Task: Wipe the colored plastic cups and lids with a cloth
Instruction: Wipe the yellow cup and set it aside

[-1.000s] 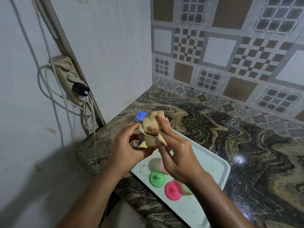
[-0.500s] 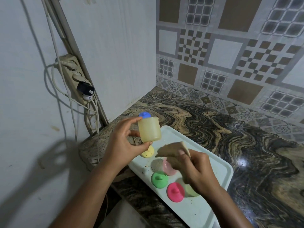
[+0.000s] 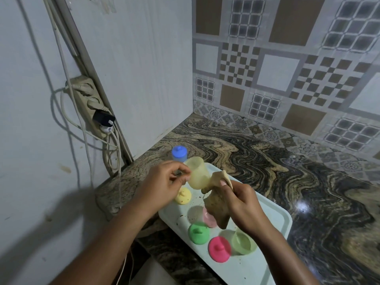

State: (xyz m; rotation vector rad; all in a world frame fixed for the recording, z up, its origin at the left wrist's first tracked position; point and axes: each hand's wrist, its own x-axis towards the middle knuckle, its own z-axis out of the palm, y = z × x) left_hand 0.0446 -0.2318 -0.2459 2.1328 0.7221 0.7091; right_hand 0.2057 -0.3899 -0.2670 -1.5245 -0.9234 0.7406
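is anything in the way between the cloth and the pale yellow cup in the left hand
Nothing visible stands between them. The left hand holds the pale yellow cup tilted above the tray, and the cloth gripped in the right hand is right beside the cup's wall.

glossy marble counter (image 3: 267, 171), translucent plastic cup (image 3: 198, 175)

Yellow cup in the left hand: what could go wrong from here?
The left hand pinches the yellow cup at one side only, so a push from the cloth might make it slip onto the tray. The cloth's hanging end dangles over the pink cup and could perhaps knock it.
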